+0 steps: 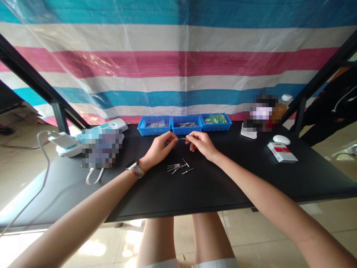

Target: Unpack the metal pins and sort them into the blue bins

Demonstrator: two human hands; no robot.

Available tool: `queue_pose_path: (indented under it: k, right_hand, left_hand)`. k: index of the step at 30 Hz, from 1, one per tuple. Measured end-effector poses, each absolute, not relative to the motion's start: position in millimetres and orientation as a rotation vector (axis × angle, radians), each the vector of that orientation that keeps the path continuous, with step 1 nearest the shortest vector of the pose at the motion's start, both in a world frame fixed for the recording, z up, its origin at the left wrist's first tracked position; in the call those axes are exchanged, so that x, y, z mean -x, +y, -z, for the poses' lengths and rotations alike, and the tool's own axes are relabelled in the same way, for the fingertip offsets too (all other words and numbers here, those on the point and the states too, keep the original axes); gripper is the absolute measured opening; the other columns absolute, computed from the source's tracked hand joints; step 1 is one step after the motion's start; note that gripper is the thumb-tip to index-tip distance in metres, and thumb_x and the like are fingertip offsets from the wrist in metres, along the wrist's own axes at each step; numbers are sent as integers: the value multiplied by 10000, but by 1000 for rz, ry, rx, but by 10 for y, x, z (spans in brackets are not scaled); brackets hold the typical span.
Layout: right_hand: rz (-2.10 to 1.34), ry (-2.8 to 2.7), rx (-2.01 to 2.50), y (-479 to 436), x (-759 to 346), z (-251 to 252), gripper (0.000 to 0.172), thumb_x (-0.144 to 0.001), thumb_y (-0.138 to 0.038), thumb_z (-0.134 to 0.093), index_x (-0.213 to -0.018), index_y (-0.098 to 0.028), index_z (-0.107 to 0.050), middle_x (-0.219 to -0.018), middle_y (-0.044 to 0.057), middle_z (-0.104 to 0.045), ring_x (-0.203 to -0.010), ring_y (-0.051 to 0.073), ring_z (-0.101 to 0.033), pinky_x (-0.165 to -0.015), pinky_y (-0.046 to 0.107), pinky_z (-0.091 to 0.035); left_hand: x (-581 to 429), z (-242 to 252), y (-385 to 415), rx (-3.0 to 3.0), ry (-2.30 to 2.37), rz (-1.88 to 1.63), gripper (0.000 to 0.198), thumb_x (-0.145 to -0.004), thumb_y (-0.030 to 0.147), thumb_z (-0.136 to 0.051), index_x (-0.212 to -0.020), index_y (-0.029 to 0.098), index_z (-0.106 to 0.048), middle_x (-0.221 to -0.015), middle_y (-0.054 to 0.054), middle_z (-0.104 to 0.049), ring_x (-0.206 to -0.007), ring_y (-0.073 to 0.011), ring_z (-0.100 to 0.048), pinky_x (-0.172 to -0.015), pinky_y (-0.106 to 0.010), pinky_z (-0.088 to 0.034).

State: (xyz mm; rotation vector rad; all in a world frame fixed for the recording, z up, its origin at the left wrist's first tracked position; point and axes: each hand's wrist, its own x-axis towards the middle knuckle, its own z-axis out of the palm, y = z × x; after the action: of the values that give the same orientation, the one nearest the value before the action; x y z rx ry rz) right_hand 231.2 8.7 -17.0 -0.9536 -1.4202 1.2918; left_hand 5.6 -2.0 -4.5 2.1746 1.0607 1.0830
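A thin silver blind rivet [182,139] spans the small gap between my two hands, just in front of the blue bins. My left hand [162,146] is closed, its thumb and forefinger pinched at the rivet's left end. At the other end, the fingertips of my right hand [201,143] grip it too. Below them on the black table lies a small loose pile of similar rivets [175,167], pointing different ways. One separate rivet [187,171] rests at the pile's right side.
Three blue bins stand in a row: a left bin [154,131] with a clear bag, a middle bin [186,130] with metal pins, a right bin [217,127] with green-and-clear packets. A power strip [115,128] with cables is left. A red-white box [282,152] and white case [281,140] lie right.
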Motion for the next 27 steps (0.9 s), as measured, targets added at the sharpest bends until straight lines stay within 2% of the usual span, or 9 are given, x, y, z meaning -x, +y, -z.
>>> queue_pose_path:
  k: [7, 14, 17, 19, 22, 24, 27]
  right_hand:
    - [-1328, -1384, 928, 76, -2343, 126, 335, -677, -398, -891, -857, -183, -706, -766, -15, -695, -544, 104, -621, -507, 229, -526]
    - [-1219, -1416, 892, 94, -2323, 120, 313, -703, -421, -880, -795, -185, -696, -717, -22, -661, -525, 111, -601, -509, 247, -516]
    - [-1033, -1407, 911, 228, -2394, 57, 284, -764, -439, -837, -838, -190, -722, -754, -7, -687, -516, 112, -583, -524, 263, -503]
    - [-833, -1439, 989, 341, -2480, 21, 276, -821, -432, -786, -945, -185, -772, -797, 12, -711, -513, 117, -556, -526, 278, -478]
    - [-443, -1589, 1122, 445, -2621, 15, 307, -849, -328, -754, -1103, -168, -821, -760, 17, -683, -596, 151, -542, -635, 313, -489]
    - [-287, -1650, 1180, 438, -2682, 39, 288, -870, -273, -715, -1103, -152, -834, -656, -5, -608, -620, 167, -521, -701, 325, -482]
    - [-268, -1689, 1209, 343, -2683, 79, 229, -907, -253, -649, -995, -150, -834, -583, -26, -529, -574, 159, -485, -662, 311, -434]
  left_hand:
    - [-38, 70, 13, -2207, 1089, -1065, 410, -1080, 532, -533, -884, 195, -662, -819, -28, -716, -751, -176, -653, -733, -286, -507]
    - [-49, 45, -18, -2192, 1110, -1013, 503, -1092, 565, -470, -833, 184, -674, -796, -36, -721, -742, -179, -663, -739, -284, -510]
    - [-42, 30, -29, -2209, 1079, -980, 456, -1090, 525, -479, -862, 182, -678, -819, -40, -724, -763, -185, -666, -751, -289, -515]
    - [-37, 24, -33, -2238, 1046, -960, 377, -1066, 473, -534, -880, 180, -681, -835, -39, -719, -782, -186, -660, -762, -291, -516]
    - [-38, 12, -42, -2270, 948, -924, 251, -1013, 379, -610, -914, 171, -710, -905, -53, -726, -825, -187, -670, -807, -297, -536]
    - [-44, 1, -51, -2301, 858, -861, 205, -987, 332, -637, -989, 170, -761, -987, -73, -736, -882, -195, -688, -850, -307, -550]
    - [-53, -10, -63, -2406, 741, -730, 221, -961, 304, -684, -1104, 210, -824, -1069, -86, -733, -991, -216, -696, -939, -337, -536]
